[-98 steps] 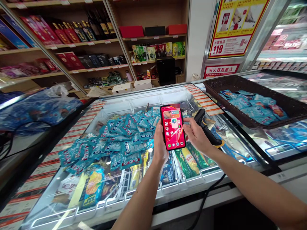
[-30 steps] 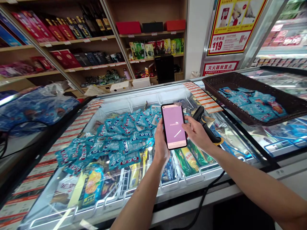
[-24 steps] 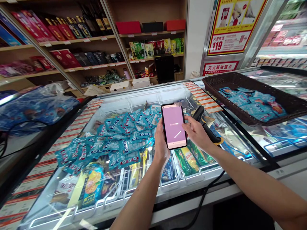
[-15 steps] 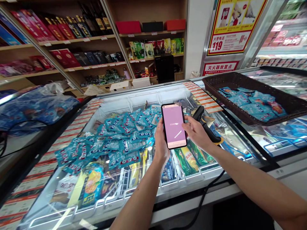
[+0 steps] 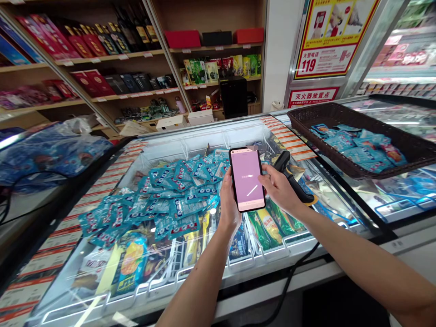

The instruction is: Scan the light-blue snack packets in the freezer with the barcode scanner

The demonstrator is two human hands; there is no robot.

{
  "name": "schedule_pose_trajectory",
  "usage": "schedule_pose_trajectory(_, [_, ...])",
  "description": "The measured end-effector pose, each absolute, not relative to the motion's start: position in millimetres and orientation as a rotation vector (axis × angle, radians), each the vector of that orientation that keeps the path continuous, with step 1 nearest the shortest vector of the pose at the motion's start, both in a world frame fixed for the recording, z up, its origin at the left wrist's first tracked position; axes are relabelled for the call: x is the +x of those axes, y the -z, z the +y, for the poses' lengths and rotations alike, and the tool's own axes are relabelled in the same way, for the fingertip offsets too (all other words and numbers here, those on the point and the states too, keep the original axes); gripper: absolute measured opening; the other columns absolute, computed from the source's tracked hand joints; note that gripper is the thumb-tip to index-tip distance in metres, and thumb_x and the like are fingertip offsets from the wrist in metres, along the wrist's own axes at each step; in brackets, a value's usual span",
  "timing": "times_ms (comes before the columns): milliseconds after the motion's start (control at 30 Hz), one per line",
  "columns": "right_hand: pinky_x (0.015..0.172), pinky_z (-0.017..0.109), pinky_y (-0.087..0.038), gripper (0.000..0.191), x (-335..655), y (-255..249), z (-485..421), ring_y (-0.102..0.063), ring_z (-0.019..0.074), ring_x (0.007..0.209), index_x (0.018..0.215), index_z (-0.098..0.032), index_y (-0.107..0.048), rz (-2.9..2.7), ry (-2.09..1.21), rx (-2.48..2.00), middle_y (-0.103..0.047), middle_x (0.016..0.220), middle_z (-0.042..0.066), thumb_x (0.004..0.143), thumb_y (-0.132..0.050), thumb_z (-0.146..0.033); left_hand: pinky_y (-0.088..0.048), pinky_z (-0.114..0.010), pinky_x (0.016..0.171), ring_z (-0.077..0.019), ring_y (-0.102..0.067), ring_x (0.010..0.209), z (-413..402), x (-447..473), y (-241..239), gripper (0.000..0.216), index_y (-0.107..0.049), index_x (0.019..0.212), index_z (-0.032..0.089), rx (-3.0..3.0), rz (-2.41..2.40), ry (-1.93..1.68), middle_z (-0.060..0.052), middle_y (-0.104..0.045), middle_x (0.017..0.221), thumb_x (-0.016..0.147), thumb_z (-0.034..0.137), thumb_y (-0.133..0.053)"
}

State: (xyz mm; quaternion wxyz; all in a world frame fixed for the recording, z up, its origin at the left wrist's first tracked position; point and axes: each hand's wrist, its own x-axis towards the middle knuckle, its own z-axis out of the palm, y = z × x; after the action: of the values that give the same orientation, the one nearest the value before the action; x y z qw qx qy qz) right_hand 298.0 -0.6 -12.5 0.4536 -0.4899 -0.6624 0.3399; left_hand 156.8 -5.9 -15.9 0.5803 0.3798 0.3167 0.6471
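A smartphone point(image 5: 247, 181) with a lit pinkish-purple screen is held upright over the glass top of a chest freezer point(image 5: 218, 277). My left hand point(image 5: 229, 202) grips its left edge, with most fingers hidden behind it. My right hand point(image 5: 277, 186) holds the right edge, its thumb at the side of the screen. Just behind my right hand lies a black and yellow barcode scanner point(image 5: 295, 182), its cable running down the freezer front. Left of the phone, many small blue snack packets point(image 5: 170, 190) are piled on the glass.
A dark brown woven basket point(image 5: 347, 165) with more blue packets stands at the right. Clear plastic bags point(image 5: 57, 152) of blue packets sit at the left. Behind the freezer are shelves point(image 5: 146, 54) of bottles and boxes, and a red-yellow fire-safety poster point(image 5: 335, 41).
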Motion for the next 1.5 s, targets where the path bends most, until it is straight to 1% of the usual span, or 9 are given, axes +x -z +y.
schedule_pose_trajectory(300, [0.053,0.024,-0.035,0.028,298.8,12.6,-1.0,-0.047,0.0127,0.053,0.112,-0.020,-0.054,-1.639,-0.836,-1.196,-0.051,0.059,-0.005,0.093,-0.045,-0.038,-0.052,-0.031,0.085,-0.0210,-0.064,0.104,-4.3,156.2,18.7,0.050,-0.055,0.129,0.026,0.881,0.755,-1.528,-0.004,-0.065,0.123,0.088,0.055,-0.051])
schedule_pose_trajectory(400, [0.053,0.024,-0.036,0.029,299.0,11.9,-0.9,-0.049,0.0131,0.054,0.113,-0.020,-0.054,-1.636,-0.854,-1.201,-0.053,0.061,-0.005,0.092,-0.045,-0.039,-0.053,-0.032,0.083,-0.0218,-0.065,0.103,-4.9,156.4,17.6,0.052,-0.054,0.131,0.026,0.889,0.744,-1.517,-0.005,-0.066,0.122,0.088,0.056,-0.050])
schedule_pose_trajectory(567, [0.051,0.024,-0.036,0.027,298.4,10.6,-1.0,-0.048,0.0123,0.052,0.111,-0.020,-0.054,-1.634,-0.867,-1.187,-0.052,0.059,-0.005,0.091,-0.047,-0.037,-0.053,-0.034,0.085,-0.0222,-0.065,0.103,-6.4,156.2,16.6,0.054,-0.052,0.134,0.027,0.904,0.717,-1.502,-0.005,-0.065,0.124,0.089,0.056,-0.049])
schedule_pose_trajectory(633, [0.052,0.024,-0.039,0.027,297.9,10.8,-0.8,-0.053,0.0129,0.054,0.111,-0.020,-0.053,-1.622,-0.892,-1.184,-0.058,0.063,-0.004,0.090,-0.050,-0.037,-0.053,-0.034,0.086,-0.0223,-0.065,0.104,-6.2,155.8,17.1,0.054,-0.052,0.134,0.027,0.907,0.707,-1.502,-0.005,-0.065,0.125,0.089,0.056,-0.049])
schedule_pose_trajectory(733, [0.059,0.026,-0.047,0.030,297.1,12.0,-0.2,-0.063,0.0158,0.064,0.113,-0.021,-0.051,-1.594,-0.937,-1.184,-0.068,0.077,0.001,0.087,-0.054,-0.036,-0.053,-0.034,0.086,-0.0225,-0.065,0.105,-5.6,155.4,18.1,0.054,-0.052,0.134,0.027,0.906,0.703,-1.498,-0.005,-0.065,0.125,0.088,0.057,-0.049])
schedule_pose_trajectory(867, [0.064,0.030,-0.052,0.031,297.0,13.5,1.0,-0.068,0.0191,0.071,0.112,-0.021,-0.051,-1.597,-0.957,-1.183,-0.072,0.085,0.004,0.086,-0.055,-0.037,-0.052,-0.033,0.087,-0.0220,-0.064,0.106,-5.5,155.7,18.5,0.053,-0.052,0.134,0.027,0.898,0.715,-1.504,-0.005,-0.064,0.126,0.089,0.055,-0.049])
schedule_pose_trajectory(1233, [0.063,0.032,-0.053,0.034,297.0,17.2,3.3,-0.068,0.0194,0.066,0.112,-0.023,-0.049,-1.609,-0.935,-1.197,-0.073,0.084,0.003,0.082,-0.060,-0.035,-0.052,-0.034,0.090,-0.0226,-0.064,0.109,-5.2,155.1,19.8,0.053,-0.051,0.135,0.029,0.895,0.713,-1.498,-0.004,-0.063,0.128,0.089,0.055,-0.050])
schedule_pose_trajectory(1500, [0.061,0.031,-0.053,0.035,296.3,16.3,3.3,-0.068,0.0191,0.066,0.112,-0.023,-0.049,-1.598,-0.950,-1.199,-0.073,0.085,0.003,0.081,-0.061,-0.034,-0.050,-0.035,0.095,-0.0227,-0.062,0.113,-3.7,156.6,20.1,0.051,-0.054,0.132,0.029,0.880,0.708,-1.514,-0.003,-0.062,0.130,0.088,0.055,-0.051])
